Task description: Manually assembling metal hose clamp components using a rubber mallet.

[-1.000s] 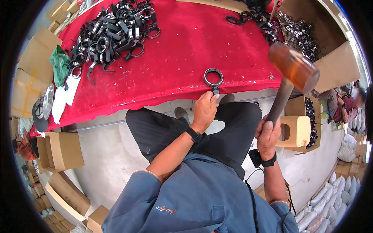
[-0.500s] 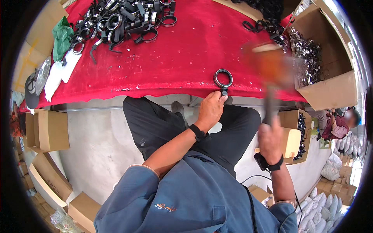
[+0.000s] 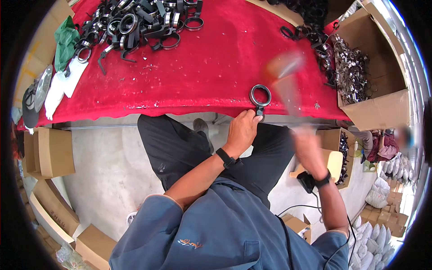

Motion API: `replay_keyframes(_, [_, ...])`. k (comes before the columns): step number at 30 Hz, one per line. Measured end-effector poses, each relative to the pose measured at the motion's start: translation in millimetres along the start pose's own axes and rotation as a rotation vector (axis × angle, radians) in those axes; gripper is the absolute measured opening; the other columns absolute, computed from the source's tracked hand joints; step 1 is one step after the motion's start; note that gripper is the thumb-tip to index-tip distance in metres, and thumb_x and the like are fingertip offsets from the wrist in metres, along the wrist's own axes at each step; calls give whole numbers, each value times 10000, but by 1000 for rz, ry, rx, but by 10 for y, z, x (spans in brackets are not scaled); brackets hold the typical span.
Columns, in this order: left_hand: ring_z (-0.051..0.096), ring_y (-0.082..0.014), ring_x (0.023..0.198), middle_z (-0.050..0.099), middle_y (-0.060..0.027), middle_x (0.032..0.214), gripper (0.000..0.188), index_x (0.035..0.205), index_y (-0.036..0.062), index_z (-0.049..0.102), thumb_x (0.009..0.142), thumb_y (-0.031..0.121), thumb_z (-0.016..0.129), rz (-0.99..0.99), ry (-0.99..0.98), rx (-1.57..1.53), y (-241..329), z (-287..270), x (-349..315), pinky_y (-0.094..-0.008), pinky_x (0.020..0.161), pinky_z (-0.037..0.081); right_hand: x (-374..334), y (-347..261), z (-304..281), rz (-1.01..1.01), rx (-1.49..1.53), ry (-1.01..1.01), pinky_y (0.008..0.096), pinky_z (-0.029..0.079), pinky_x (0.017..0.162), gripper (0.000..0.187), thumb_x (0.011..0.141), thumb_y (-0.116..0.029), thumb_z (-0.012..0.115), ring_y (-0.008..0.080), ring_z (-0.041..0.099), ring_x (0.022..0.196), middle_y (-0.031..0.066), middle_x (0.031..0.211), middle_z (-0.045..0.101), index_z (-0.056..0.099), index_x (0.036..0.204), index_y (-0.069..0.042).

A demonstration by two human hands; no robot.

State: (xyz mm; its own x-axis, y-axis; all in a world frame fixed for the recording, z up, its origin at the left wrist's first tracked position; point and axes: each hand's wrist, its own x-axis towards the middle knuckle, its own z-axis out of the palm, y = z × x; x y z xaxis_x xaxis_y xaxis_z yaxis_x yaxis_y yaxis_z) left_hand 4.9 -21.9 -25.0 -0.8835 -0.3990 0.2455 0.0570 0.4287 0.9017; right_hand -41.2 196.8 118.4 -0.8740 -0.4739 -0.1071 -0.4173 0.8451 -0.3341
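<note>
My left hand (image 3: 243, 132) pinches the short black stem of a black ring-shaped part (image 3: 259, 106) with a shiny metal band. Its ring lies on the red cloth at the table's near edge. In my right hand (image 3: 308, 150) is the handle of a mallet (image 3: 283, 67), its orange-brown head smeared by motion. That head is above the cloth, up and to the right of the ring, apart from it. A large heap of similar black and metal ring parts (image 3: 130, 27) covers the far left of the table.
At the right edge stands an open carton (image 3: 375, 110) holding many metal rings. More black ring parts (image 3: 325, 58) lie beside it. A green cloth (image 3: 67, 40) and white cloth (image 3: 72, 81) sit at the left. Below right are a cream stool (image 3: 330, 164) and a box of dark parts.
The mallet has swung left, its head now nearer the ring part. My right hand moved slightly left with it. My left hand keeps its hold on the stem.
</note>
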Motion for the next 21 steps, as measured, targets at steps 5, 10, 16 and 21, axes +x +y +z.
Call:
replay_keyframes(5, [736, -341, 783, 651, -186, 822, 271, 904, -14, 582, 1070, 185, 663, -39, -8, -85, -76, -48, -11, -454, 667, 530, 238, -514, -427, 456, 1019, -139, 269, 337, 412, 535, 1125, -589, 468, 79, 426, 471, -7, 662, 476, 539, 1028, -67])
replay_keyframes(10, [778, -268, 883, 672, -166, 924, 218, 967, -45, 609, 1091, 131, 639, -86, -87, -331, -176, -110, -58, -377, 743, 589, -97, -282, -258, 320, 1056, 34, 271, 361, 415, 543, 1118, -606, 458, 105, 437, 456, 0, 657, 482, 533, 1077, -69])
replay_keyframes(16, [773, -249, 1046, 707, -134, 1116, 260, 1201, -66, 680, 1120, 171, 615, 20, -89, -539, 120, -605, 26, -340, 908, 607, -441, 380, 582, 330, 1026, 169, 267, 372, 403, 523, 1111, -606, 479, 103, 450, 449, -8, 650, 484, 540, 1060, -89])
replay_keyframes(21, [752, -244, 1121, 708, -127, 1153, 301, 1272, -65, 663, 1113, 187, 625, 125, -83, -366, 136, -1045, 155, -343, 971, 595, -354, 680, 973, 466, 980, 111, 273, 377, 390, 478, 1126, -547, 494, 96, 469, 452, -4, 650, 492, 543, 1009, -86])
